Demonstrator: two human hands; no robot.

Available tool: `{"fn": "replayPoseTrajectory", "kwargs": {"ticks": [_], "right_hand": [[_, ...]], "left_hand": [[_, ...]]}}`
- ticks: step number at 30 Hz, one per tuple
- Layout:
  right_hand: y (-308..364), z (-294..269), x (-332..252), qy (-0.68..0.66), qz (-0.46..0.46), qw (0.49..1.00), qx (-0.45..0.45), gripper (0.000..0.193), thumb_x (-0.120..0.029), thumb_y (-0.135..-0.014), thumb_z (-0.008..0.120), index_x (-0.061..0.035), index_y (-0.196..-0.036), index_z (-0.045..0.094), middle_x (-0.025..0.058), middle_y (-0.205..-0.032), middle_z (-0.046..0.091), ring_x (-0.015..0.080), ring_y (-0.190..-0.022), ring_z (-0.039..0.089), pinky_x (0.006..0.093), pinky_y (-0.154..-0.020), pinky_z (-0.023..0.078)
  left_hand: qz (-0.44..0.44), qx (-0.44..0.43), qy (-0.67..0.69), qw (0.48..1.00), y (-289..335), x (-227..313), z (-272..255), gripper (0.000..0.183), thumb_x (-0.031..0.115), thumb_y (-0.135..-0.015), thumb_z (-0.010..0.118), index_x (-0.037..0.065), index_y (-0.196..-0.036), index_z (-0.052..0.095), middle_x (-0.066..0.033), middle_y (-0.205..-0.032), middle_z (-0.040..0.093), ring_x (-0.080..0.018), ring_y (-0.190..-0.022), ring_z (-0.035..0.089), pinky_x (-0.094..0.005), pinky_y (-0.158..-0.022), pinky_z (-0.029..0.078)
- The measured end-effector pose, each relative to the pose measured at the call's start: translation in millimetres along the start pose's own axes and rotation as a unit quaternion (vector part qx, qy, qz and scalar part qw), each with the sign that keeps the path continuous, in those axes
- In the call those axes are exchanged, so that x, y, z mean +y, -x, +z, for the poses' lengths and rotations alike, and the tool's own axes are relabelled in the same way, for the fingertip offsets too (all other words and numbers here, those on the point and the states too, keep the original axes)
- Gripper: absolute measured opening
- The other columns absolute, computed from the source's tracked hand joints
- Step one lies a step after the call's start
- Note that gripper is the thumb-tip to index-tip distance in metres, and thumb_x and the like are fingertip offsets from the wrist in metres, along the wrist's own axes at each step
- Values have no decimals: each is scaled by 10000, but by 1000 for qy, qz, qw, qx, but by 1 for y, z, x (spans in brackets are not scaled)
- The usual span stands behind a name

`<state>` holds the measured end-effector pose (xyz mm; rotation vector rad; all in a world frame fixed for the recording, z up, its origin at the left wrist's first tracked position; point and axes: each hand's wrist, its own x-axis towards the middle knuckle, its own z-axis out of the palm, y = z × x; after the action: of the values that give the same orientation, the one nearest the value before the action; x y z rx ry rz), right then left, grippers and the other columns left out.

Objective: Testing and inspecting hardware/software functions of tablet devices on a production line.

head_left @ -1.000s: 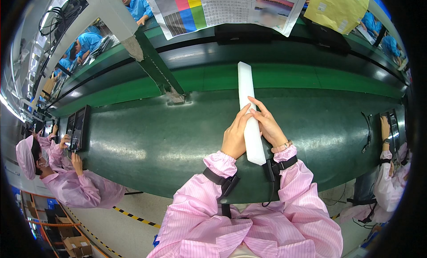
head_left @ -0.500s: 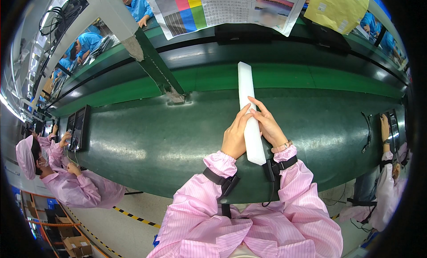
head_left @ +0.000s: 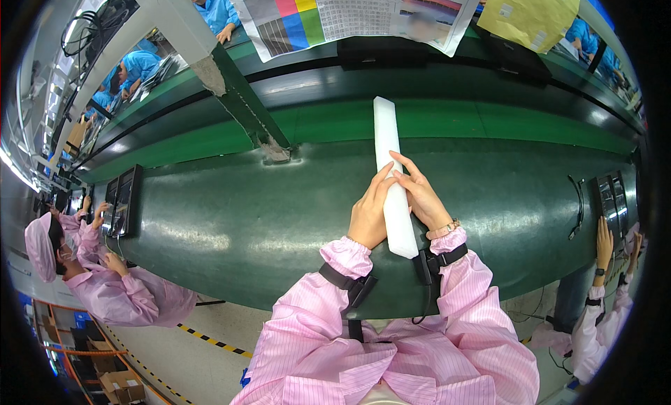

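A long white foam strip [head_left: 386, 132] points away from me over the dark green bench, its near end between my wrists. My left hand [head_left: 370, 213] grips it from the left side, thumb and fingers bent against it. From the right, my right hand [head_left: 423, 199] closes on the same strip, its fingertips meeting the left ones on the top face. The strip's underside and some of my fingers are hidden.
The green worktop [head_left: 210, 202] spans the view, with a green post [head_left: 244, 101] at its far edge. Printed sheets [head_left: 363, 17] hang above a conveyor [head_left: 314, 83]. Co-workers sit left [head_left: 119, 279] and right [head_left: 601, 321], each by a dark panel. A black cable [head_left: 579, 206] lies right.
My hands and the foam strip stay put. On the right, the co-worker's hands and arms have shifted nearer the bench edge, away from the top of the dark panel.
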<state>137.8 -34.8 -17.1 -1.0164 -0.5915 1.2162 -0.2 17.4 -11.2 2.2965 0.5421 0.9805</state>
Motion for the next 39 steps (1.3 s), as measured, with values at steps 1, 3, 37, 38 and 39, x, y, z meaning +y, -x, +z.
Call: {"fn": "replayPoseTrajectory", "kwargs": {"ticks": [1, 3, 37, 38, 39], "right_hand": [[0, 0, 0, 0, 0, 1000, 0, 437, -164, -997, 513, -170, -1426, 429, 30, -1007, 592, 69, -884, 576, 223, -746, 503], [1, 1, -2, -16, 5, 1000, 0, 456, -135, -987, 529, -149, -1428, 414, 44, -916, 617, 90, -858, 583, 243, -740, 487], [1, 1, -2, -13, 8, 1000, 0, 460, -135, -987, 528, -148, -1431, 412, 59, -942, 617, 100, -891, 584, 252, -780, 491], [1, 1, -2, -7, 6, 1000, 0, 448, -148, -993, 518, -160, -1430, 418, 44, -962, 603, 80, -875, 580, 234, -745, 498], [1, 2, -2, 0, 3, 1000, 0, 437, -161, -999, 508, -171, -1428, 425, 30, -982, 590, 60, -859, 576, 216, -709, 504]], "left_hand": [[0, 0, 0, 1000, 0, 0, 0, 574, 223, -756, 756, 85, -1238, 477, -111, -1417, 453, -362, -1071, 623, -443, -791, 569], [1, -1, 0, 1000, -1, 1, -1, 569, 218, -756, 754, 84, -1235, 479, -111, -1415, 457, -362, -1073, 623, -440, -793, 569], [0, 5, 0, 1000, 0, 0, 0, 602, 196, -731, 804, 82, -1239, 501, -128, -1416, 468, -354, -1075, 637, -408, -794, 583], [-1, 4, 1, 1000, 0, 1, -1, 602, 195, -733, 803, 82, -1240, 500, -129, -1415, 468, -355, -1078, 635, -408, -796, 583], [-2, 2, 2, 1000, 0, 1, -1, 601, 195, -734, 802, 81, -1241, 499, -130, -1415, 468, -356, -1081, 633, -409, -797, 582]]}}
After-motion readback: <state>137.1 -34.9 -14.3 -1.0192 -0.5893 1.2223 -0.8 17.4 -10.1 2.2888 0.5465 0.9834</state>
